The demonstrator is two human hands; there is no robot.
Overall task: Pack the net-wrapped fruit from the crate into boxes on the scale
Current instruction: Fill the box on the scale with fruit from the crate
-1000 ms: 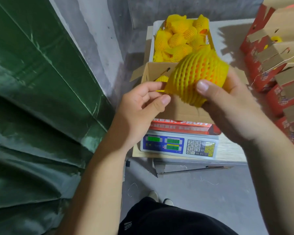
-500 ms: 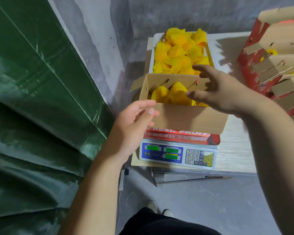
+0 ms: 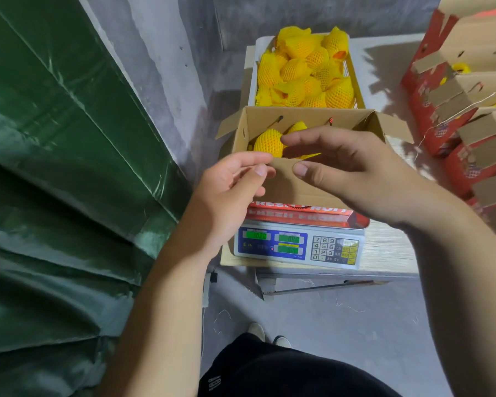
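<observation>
Both hands hover empty – left hand (image 3: pixel 229 186) and right hand (image 3: pixel 352 170) loosely spread – over the box (image 3: pixel 284 181); wrapped fruit (image 3: pixel 268 142) lies just beyond the fingertips.

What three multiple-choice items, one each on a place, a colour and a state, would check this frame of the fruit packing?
1. Where does the open box stand?
A. On the scale
B. On the floor
C. Inside the crate

2. What colour is the netting on the fruit?
A. White
B. Yellow
C. Blue

3. What are the hands doing?
A. Both grip one fruit
B. The left hand lifts the box
C. Both are empty, fingers relaxed

Answers:
1 A: the box sits on the scale, nearer than the crate.
2 B: every net in box and crate is yellow.
3 C: the left hand and right hand hover at the box's near wall holding nothing.
</observation>
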